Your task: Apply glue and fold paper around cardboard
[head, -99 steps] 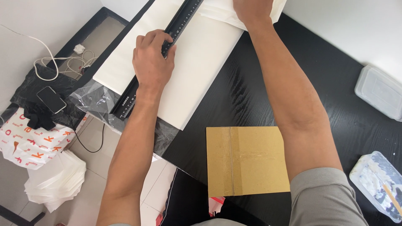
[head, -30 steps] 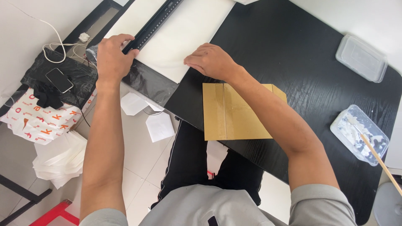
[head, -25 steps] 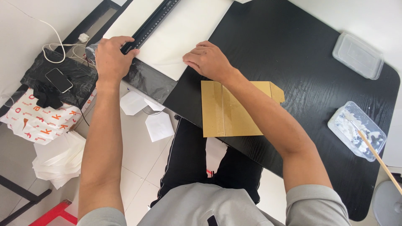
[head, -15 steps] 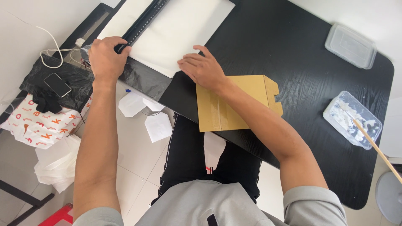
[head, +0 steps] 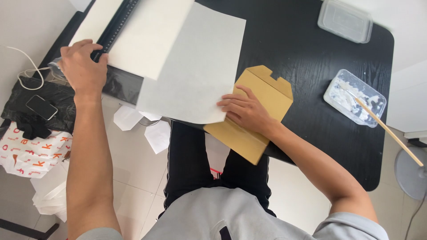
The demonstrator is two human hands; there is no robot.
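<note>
Two hands were busy at the black table [head: 311, 58]: your left hand [head: 82, 66] pressed flat on the near end of the black ruler [head: 116, 24], fingers curled over it, and your right hand [head: 247, 109] pinched the corner of the grey paper sheet [head: 195, 66], lifted over the white sheet [head: 147, 31]. As I judge, one sheet was already separated, and the brown cardboard envelope [head: 262, 95] under your wrist waited unused. The ruler's far end was cut off, and your right thumb was hidden under the paper.

White paper sheet [head: 195, 66] tilted, overlapping brown cardboard box [head: 253, 115]
</note>
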